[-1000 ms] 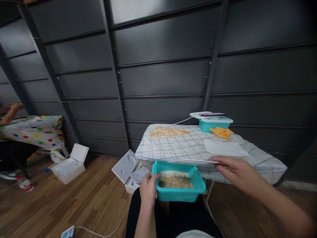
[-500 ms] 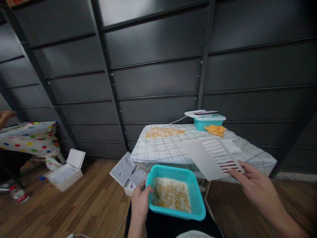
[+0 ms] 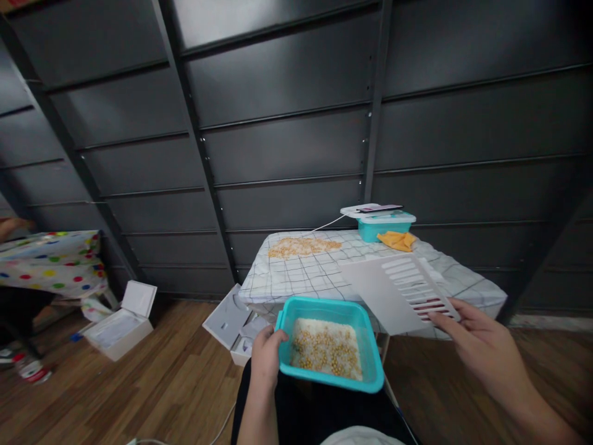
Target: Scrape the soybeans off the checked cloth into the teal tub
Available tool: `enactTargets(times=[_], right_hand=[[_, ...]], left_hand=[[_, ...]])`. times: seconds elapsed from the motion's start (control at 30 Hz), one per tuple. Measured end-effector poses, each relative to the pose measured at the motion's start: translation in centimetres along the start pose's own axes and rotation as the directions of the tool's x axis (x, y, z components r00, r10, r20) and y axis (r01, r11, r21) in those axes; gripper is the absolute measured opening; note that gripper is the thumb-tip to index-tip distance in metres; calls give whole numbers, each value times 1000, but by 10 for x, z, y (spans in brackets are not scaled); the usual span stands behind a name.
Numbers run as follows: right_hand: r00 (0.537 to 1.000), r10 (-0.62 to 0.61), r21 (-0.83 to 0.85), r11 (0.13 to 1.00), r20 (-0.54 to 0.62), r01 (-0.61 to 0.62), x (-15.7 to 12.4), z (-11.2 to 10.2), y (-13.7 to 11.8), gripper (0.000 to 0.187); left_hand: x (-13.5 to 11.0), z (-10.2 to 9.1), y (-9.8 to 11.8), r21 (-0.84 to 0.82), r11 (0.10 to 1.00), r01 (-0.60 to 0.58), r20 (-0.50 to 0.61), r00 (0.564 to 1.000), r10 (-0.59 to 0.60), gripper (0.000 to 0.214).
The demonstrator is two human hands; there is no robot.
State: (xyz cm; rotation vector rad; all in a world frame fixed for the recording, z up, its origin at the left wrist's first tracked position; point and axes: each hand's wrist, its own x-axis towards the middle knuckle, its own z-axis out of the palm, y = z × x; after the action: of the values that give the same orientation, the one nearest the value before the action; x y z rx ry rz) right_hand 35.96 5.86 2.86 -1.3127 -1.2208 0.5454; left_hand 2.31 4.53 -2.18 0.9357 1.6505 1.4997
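Observation:
My left hand (image 3: 265, 357) grips the left rim of a teal plastic tub (image 3: 370, 368) over my lap. The tub holds white rice mixed with yellow grains (image 3: 327, 353). My right hand (image 3: 477, 346) pinches the corner of a white slotted lid (image 3: 401, 292), held tilted above the tub's right side. Just beyond them stands a small table with a checked cloth (image 3: 315, 278).
On the table lie a spread of yellow grains (image 3: 302, 246), an orange cloth (image 3: 397, 240) and a second teal tub (image 3: 378, 225) with a white lid and a phone on top. Open white boxes (image 3: 121, 318) sit on the wood floor. A polka-dot table (image 3: 50, 262) is at far left.
My right hand has lifted the white slotted lid off the table edge and holds it tilted. The tub has tipped toward me, showing its contents.

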Motion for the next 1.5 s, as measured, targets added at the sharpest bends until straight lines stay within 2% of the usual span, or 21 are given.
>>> enactTargets(times=[0.13,0.4,0.47,0.57,0.7,0.83,0.9,0.97,1.17,1.27,1.4,1.5], right_hand=[[999,47,34,998,26,-48,4,0,11,37],[980,84,359,922,182,-145,14,29,39,24],[960,93,401,895,263,-196,18,33,53,22],[904,117,401,867,412,-295,24,40,79,30],[756,169,372,790,633,-488,26,53,108,39],[634,160,358,710,757,-606,20,64,118,42],[590,166,335,690,791,-642,15,69,117,34],[567,172,319,680,805,-660,12,73,110,31],[599,149,284,775,786,-565,9,73,55,29],[571,140,232,816,809,-530,7,70,32,29],[528,121,229,805,840,-548,0,74,24,26],[535,134,240,785,834,-571,-7,82,27,23]], left_hand=[[-1,0,-3,27,1000,3,-8,1000,-3,17],[-2,1,-13,115,993,-29,11,1000,28,12],[-3,2,-14,120,993,-19,13,1000,18,14],[-3,3,-16,117,993,-15,12,1000,14,17],[-2,1,-12,115,993,-29,8,1000,28,17],[-2,-4,-6,105,994,-43,1,999,43,16],[-5,-5,-5,100,994,-48,9,999,47,17],[-9,-7,-4,93,994,-48,20,999,47,17],[-19,-16,-5,55,998,-26,-16,1000,27,16],[-21,-21,-5,23,1000,-15,-32,999,15,13],[-22,-26,-4,-2,1000,-21,-27,999,21,13],[-22,-28,-2,6,1000,-30,1,1000,30,15]])
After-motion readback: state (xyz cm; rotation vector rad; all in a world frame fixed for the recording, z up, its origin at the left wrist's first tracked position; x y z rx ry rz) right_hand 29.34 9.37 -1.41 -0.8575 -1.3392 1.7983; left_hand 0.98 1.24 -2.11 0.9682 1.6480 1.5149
